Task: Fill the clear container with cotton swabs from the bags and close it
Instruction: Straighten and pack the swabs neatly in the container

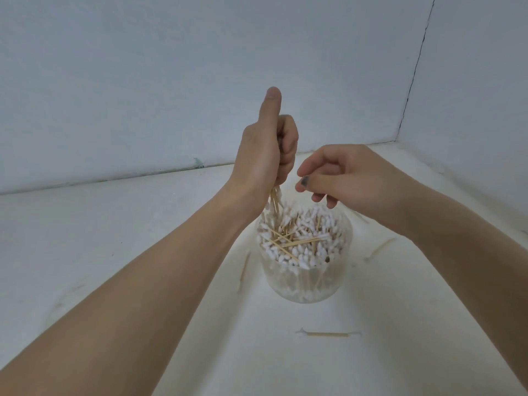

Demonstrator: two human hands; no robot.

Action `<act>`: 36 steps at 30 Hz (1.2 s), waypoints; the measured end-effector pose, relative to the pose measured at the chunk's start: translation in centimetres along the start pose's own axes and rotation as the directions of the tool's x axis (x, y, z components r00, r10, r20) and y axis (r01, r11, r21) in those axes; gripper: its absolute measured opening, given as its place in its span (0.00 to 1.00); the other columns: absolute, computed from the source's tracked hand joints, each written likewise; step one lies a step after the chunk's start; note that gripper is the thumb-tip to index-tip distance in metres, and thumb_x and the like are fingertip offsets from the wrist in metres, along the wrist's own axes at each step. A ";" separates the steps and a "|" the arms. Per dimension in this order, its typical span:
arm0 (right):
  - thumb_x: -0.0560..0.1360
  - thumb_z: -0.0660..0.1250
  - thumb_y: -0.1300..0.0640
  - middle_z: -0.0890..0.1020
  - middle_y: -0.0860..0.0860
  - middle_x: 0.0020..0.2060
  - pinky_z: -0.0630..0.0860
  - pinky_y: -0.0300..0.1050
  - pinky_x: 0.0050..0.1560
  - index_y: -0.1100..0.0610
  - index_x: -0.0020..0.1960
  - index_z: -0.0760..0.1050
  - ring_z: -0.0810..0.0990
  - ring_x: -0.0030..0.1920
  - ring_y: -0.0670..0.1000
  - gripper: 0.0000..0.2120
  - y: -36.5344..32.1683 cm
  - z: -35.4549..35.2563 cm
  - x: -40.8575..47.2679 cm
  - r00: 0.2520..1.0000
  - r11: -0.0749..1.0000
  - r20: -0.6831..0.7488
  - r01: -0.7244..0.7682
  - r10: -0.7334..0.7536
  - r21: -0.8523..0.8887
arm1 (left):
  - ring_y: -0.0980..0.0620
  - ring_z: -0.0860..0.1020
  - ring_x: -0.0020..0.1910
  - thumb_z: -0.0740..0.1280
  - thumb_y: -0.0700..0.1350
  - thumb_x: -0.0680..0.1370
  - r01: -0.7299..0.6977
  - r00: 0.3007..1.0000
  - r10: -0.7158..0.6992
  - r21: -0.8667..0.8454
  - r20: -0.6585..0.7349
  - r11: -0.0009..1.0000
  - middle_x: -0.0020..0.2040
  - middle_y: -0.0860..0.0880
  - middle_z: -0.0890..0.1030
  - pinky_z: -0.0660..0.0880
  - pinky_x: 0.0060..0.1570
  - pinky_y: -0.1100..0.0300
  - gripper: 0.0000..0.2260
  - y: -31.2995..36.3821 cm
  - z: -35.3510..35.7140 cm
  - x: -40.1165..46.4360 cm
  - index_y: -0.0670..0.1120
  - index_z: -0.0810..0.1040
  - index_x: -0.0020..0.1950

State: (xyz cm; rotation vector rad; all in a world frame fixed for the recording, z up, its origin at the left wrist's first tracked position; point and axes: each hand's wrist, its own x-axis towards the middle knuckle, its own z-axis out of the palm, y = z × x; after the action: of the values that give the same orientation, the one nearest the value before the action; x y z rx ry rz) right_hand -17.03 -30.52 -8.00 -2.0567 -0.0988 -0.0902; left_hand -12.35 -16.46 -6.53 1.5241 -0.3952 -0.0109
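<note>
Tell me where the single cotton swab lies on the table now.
In the head view, the loose swab lies flat on the white table, in front of the clear container, nearer the camera.

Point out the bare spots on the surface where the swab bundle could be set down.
Bare white surface left of the clear round container, beyond the left arm. Crowded: loose wooden-stemmed swabs lie beside the container, and one in front.

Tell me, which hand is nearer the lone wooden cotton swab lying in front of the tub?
Right. The right hand hovers above the tub's far right, the left hand above its far left.
</note>
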 end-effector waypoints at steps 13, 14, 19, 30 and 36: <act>0.75 0.71 0.56 0.85 0.46 0.45 0.78 0.40 0.55 0.48 0.48 0.82 0.83 0.49 0.44 0.04 0.8 1.2 0.3 0.999 0.997 -0.036 0.008 -0.010 -0.075 | 0.51 0.56 0.25 0.54 0.38 0.78 0.050 0.997 -0.053 -0.039 -0.062 0.998 0.28 0.50 0.59 0.60 0.25 0.60 0.08 -2.6 -1.2 -0.8 0.44 0.68 0.41; 0.75 0.71 0.56 0.85 0.45 0.45 0.78 0.39 0.54 0.47 0.48 0.82 0.83 0.49 0.44 0.04 0.9 1.3 0.3 0.999 0.997 -0.039 0.012 -0.015 -0.082 | 0.51 0.57 0.25 0.53 0.37 0.78 0.054 0.996 -0.057 -0.047 -0.064 0.997 0.28 0.50 0.60 0.60 0.25 0.60 0.08 -2.7 -1.3 -0.8 0.44 0.69 0.42; 0.75 0.70 0.57 0.85 0.45 0.43 0.77 0.37 0.52 0.49 0.48 0.82 0.82 0.47 0.43 0.05 1.1 1.4 0.4 0.997 0.997 -0.067 0.029 -0.033 -0.072 | 0.50 0.66 0.27 0.52 0.36 0.80 0.103 0.994 -0.104 -0.071 -0.018 0.992 0.28 0.49 0.65 0.71 0.33 0.56 0.09 -3.5 -1.9 -1.0 0.42 0.72 0.48; 0.74 0.72 0.56 0.84 0.39 0.44 0.75 0.38 0.55 0.45 0.48 0.82 0.81 0.50 0.40 0.07 1.4 2.2 0.1 0.991 0.982 -0.010 0.128 -0.130 -0.136 | 0.50 0.54 0.29 0.55 0.45 0.84 0.040 0.997 -0.048 -0.147 -0.054 0.988 0.29 0.51 0.58 0.54 0.31 0.54 0.14 -2.1 -2.1 -1.3 0.46 0.68 0.40; 0.75 0.70 0.51 0.81 0.39 0.50 0.72 0.37 0.57 0.45 0.52 0.82 0.77 0.55 0.40 0.06 1.5 3.5 -0.1 0.987 0.952 0.014 0.158 -0.160 -0.262 | 0.52 0.56 0.28 0.57 0.40 0.81 0.058 0.990 -0.090 -0.263 -0.113 0.963 0.29 0.51 0.59 0.57 0.26 0.59 0.10 -2.5 -2.1 -1.0 0.46 0.68 0.39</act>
State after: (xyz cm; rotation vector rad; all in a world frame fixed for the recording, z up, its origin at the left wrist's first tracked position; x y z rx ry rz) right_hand -16.85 -28.17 -10.97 -2.3111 -0.2606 -0.2217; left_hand -12.15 -14.34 -9.22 1.2720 -0.2268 -0.0260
